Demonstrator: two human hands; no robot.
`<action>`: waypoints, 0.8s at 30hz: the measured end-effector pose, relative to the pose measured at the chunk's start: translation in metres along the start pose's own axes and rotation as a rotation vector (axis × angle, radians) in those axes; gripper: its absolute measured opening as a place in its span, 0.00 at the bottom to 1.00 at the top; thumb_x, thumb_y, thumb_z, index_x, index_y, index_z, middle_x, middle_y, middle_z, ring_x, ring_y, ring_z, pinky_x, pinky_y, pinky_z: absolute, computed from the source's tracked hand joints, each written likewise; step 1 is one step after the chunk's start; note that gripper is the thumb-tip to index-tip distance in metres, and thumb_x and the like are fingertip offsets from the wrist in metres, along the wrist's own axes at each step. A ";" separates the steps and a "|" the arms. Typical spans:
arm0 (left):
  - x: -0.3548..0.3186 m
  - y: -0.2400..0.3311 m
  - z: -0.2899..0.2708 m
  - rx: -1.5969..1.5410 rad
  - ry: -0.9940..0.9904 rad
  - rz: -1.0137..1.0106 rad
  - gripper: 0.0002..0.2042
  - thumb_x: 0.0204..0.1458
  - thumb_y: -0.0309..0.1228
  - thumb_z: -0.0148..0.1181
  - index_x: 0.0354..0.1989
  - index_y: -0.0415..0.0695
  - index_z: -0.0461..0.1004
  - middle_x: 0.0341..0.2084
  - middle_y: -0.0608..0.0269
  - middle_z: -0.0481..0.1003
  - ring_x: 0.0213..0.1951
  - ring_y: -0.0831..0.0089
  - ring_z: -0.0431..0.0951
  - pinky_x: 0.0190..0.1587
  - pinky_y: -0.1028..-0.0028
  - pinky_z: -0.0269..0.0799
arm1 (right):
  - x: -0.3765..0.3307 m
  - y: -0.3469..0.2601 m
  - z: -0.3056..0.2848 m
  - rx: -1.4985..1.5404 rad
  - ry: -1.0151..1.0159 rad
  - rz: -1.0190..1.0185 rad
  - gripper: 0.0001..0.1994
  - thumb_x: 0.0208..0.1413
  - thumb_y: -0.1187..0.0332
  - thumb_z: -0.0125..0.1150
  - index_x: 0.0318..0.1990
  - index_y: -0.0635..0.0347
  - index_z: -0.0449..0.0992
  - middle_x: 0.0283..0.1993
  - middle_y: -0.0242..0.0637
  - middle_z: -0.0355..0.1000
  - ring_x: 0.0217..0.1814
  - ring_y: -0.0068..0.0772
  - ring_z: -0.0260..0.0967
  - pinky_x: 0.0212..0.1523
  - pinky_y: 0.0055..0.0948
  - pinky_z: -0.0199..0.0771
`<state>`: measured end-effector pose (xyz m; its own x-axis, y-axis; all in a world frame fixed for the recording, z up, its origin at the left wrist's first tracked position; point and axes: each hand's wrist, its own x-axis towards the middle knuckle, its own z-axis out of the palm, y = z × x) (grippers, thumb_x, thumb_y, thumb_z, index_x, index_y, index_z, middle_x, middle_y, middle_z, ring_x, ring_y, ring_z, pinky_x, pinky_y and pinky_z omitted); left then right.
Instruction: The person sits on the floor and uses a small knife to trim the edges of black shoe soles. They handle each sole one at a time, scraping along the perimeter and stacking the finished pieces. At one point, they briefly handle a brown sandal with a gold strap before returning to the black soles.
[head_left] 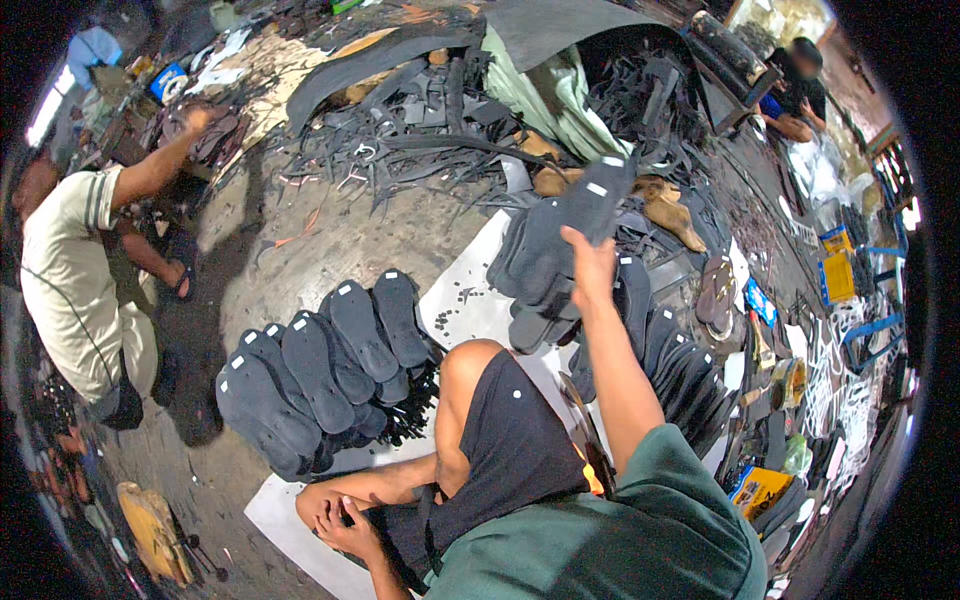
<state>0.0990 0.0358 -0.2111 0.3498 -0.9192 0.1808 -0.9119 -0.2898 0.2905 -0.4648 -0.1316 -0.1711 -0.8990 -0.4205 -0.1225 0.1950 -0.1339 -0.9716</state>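
Note:
My right hand (592, 262) reaches forward, its fingers closed on a dark shoe sole (605, 192) with a small white patch near its tip. The sole is slightly blurred. It is over a stack of dark soles (540, 262), and I cannot tell whether it touches them. My left hand (347, 527) rests on my bent leg, fingers apart and holding nothing. In front of my legs, a fanned group of dark soles (318, 365) lies in overlapping rows, most with white patches. Another row of soles (672, 350) leans to the right of my right forearm.
White sheeting (465, 292) with small black bits lies under the soles. Black offcuts (440, 110) are heaped beyond. A person (85, 265) in a pale shirt sits at left; another person (795, 95) is far right. Sandals (716, 292) and a yellow box (758, 490) lie at right.

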 end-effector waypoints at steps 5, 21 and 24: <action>0.000 -0.002 0.002 -0.013 0.007 -0.027 0.21 0.61 0.47 0.63 0.46 0.39 0.83 0.55 0.53 0.77 0.62 0.46 0.69 0.67 0.49 0.59 | 0.042 0.086 0.077 -0.421 0.039 0.427 0.44 0.41 0.60 0.78 0.65 0.75 0.65 0.68 0.60 0.61 0.68 0.52 0.64 0.65 0.48 0.66; 0.011 0.029 -0.020 0.012 0.142 0.113 0.16 0.57 0.44 0.68 0.41 0.43 0.86 0.42 0.48 0.82 0.48 0.45 0.77 0.59 0.49 0.67 | 0.055 0.124 0.079 -0.691 -0.072 0.634 0.55 0.45 0.54 0.73 0.78 0.63 0.47 0.82 0.60 0.28 0.84 0.63 0.27 0.70 0.65 0.57; 0.011 0.034 -0.026 0.030 0.148 0.076 0.16 0.57 0.43 0.69 0.40 0.42 0.86 0.41 0.52 0.83 0.49 0.45 0.78 0.58 0.49 0.68 | 0.062 0.133 0.087 -0.658 -0.031 0.702 0.57 0.47 0.55 0.73 0.80 0.59 0.41 0.83 0.54 0.17 0.85 0.63 0.22 0.70 0.66 0.58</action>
<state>0.0769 0.0228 -0.1747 0.3054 -0.8900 0.3386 -0.9421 -0.2307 0.2434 -0.4603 -0.2536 -0.2906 -0.6487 -0.2377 -0.7230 0.4172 0.6835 -0.5990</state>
